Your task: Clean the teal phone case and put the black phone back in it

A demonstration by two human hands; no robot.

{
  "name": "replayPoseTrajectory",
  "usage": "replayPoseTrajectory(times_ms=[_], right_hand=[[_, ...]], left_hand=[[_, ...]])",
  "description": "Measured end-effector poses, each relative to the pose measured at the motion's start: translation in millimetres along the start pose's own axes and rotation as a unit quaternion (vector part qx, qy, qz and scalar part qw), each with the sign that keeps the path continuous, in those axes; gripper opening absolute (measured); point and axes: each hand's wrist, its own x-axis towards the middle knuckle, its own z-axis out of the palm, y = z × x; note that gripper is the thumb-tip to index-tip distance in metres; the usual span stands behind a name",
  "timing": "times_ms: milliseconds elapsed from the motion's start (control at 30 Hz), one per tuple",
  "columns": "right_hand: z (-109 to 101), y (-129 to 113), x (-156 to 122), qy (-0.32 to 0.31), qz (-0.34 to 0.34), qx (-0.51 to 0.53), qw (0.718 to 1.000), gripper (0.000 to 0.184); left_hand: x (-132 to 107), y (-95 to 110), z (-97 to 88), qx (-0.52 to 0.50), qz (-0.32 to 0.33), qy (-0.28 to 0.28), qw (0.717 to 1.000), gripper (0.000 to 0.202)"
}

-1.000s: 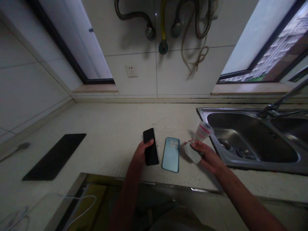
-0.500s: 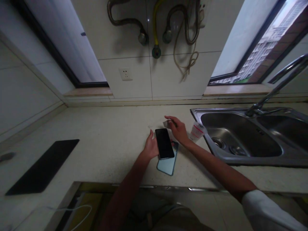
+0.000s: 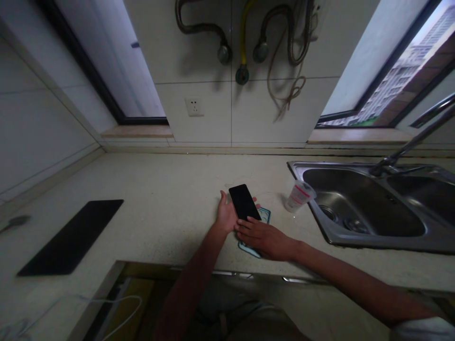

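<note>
My left hand (image 3: pixel 226 215) cradles a black smartphone (image 3: pixel 244 201) from below, its thumb raised along the left side and some fingertips showing past the right edge. The phone's dark screen faces up. Across the lower end of the screen lies my right hand (image 3: pixel 267 237), fingers stretched out flat and touching the glass. What may be under that palm is hidden. Beneath both hands, a light blue phone case (image 3: pixel 265 214) rests on the counter, mostly covered. A tilted clear plastic cup (image 3: pixel 299 195) with red print stands to the right, near the sink.
A steel double sink (image 3: pixel 330 240) with a faucet (image 3: pixel 408 149) fills the counter's right side. On the left lies a flat black panel (image 3: pixel 73 237). A white cable (image 3: pixel 121 298) hangs by the front edge. Hoses (image 3: pixel 202 27) and a socket (image 3: pixel 194 107) are on the tiled wall.
My right hand has come down from beyond the phone's top right onto its lower screen. The small greyish piece it pinched is out of sight. The view has shifted slightly left.
</note>
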Motion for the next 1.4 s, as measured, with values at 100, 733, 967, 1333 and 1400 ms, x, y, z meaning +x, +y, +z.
replayPoseTrajectory(times_ms=[100,733,967,1333,1400], right_hand=[[-4.9,2.4,-4.1,0.002,0.003,-0.001,1.0,0.062],[-17.8,65.2,49.3,0.175,0.174,-0.108,0.963,0.027],[-6.7,54.9,50.1,0.165,0.127,-0.069,0.976,0.031],[-7.5,63.7,51.2,0.151,0.121,-0.08,0.978,0.029],[-3.1,48.8,47.3,0.136,0.072,-0.079,0.985,0.026]], left_hand=[[-1.4,-4.1,0.6,0.002,-0.01,-0.002,1.0,0.095],[-5.2,-13.1,7.6,-0.039,-0.002,0.022,0.999,0.083],[-2.6,-12.1,1.3,-0.027,0.018,0.031,0.999,0.074],[-6.0,-11.3,4.9,-0.009,0.004,0.036,0.999,0.082],[-6.7,-9.2,2.6,-0.006,0.019,0.056,0.998,0.082]])
